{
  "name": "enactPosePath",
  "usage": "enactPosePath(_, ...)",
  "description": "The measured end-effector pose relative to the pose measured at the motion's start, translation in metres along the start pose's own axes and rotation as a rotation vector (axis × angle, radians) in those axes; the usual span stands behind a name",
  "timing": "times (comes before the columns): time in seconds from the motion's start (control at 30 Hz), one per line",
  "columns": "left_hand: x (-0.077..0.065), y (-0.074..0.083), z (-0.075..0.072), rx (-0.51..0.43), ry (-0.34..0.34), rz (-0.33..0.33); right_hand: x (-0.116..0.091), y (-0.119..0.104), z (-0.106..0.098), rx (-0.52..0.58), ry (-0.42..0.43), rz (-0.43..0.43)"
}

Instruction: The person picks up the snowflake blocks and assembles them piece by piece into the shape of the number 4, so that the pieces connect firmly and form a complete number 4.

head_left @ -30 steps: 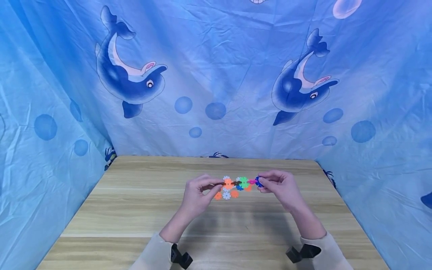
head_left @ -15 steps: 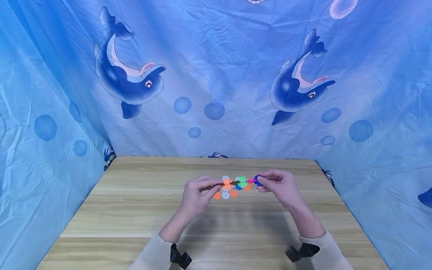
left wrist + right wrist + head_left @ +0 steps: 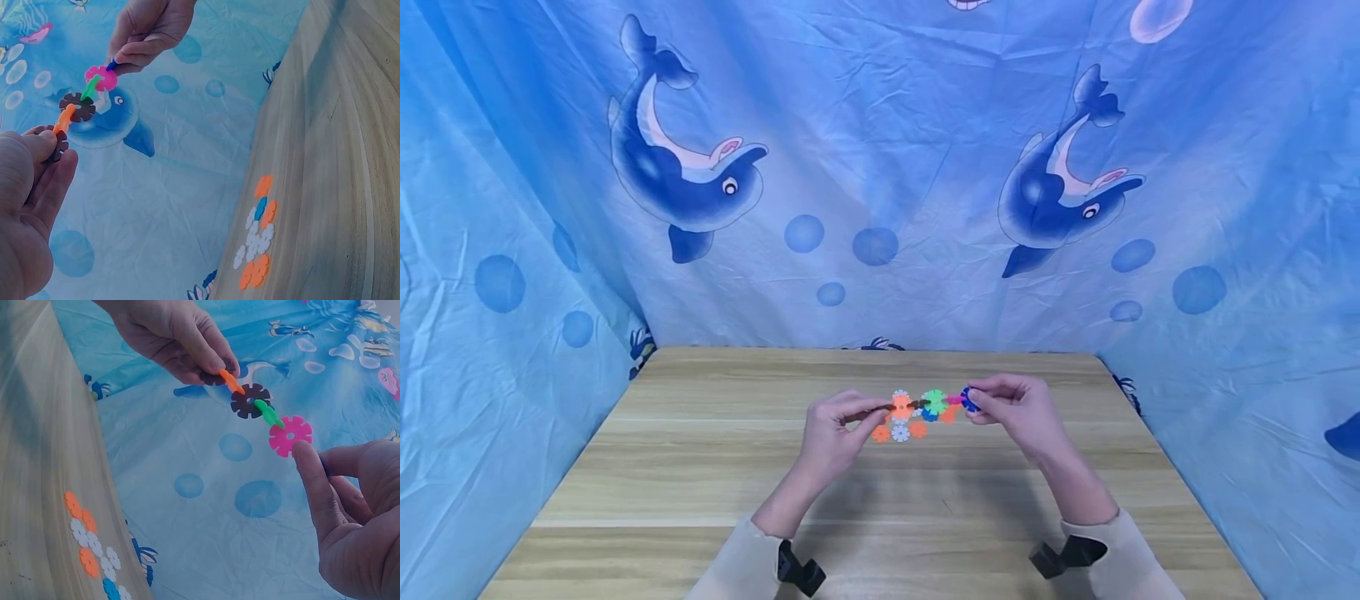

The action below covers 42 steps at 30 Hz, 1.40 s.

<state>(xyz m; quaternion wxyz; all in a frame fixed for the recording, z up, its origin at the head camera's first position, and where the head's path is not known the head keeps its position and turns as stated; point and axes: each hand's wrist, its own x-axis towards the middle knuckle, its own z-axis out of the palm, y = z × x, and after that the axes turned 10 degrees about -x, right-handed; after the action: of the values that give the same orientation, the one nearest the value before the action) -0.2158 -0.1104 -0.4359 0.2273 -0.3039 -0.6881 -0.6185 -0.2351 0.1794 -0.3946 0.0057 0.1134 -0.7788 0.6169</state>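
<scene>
A chain of snowflake discs, slotted into one another, is stretched between my two hands above the table. From left to right it runs brown disc (image 3: 60, 150), orange disc (image 3: 901, 407), a second brown disc (image 3: 250, 400), green disc (image 3: 936, 402), pink disc (image 3: 290, 436) and dark blue disc (image 3: 969, 400). My left hand (image 3: 838, 429) pinches the brown end disc between thumb and fingers. At the other end my right hand (image 3: 1022, 412) pinches the blue disc, which its fingers mostly hide in the right wrist view.
Loose orange discs (image 3: 255, 272), white discs (image 3: 94, 542) and a blue disc (image 3: 110, 589) lie on the wooden table (image 3: 700, 467) below and behind the chain. A blue dolphin-print curtain (image 3: 880, 167) surrounds the table's back and sides.
Both hands and the chain have shifted very slightly left in the head view, along with the background. The grip on each end disc looks the same.
</scene>
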Motion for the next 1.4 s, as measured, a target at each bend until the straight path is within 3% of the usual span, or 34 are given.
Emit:
enactPosePath(0.4, 0.000, 0.006, -0.002, 0.016, -0.016, 0.048, -0.002, 0.006, 0.002, -0.014, 0.009, 0.029)
enactPosePath(0.77, 0.000, 0.004, -0.005, -0.004, -0.033, 0.028, -0.002, 0.009, 0.003, -0.020, -0.009, 0.029)
enactPosePath(1.07, 0.000, 0.001, 0.006, -0.234, -0.073, -0.065, 0.000, 0.010, 0.008, 0.002, 0.011, 0.028)
enactPosePath(1.3, 0.001, 0.003, 0.021, -0.335, -0.108, -0.148, -0.001, 0.010, 0.014, -0.028, 0.011, 0.050)
enactPosePath(1.4, 0.002, 0.005, 0.027, -0.314, -0.097, -0.182, -0.002, 0.008, 0.015, -0.038, 0.010, 0.047)
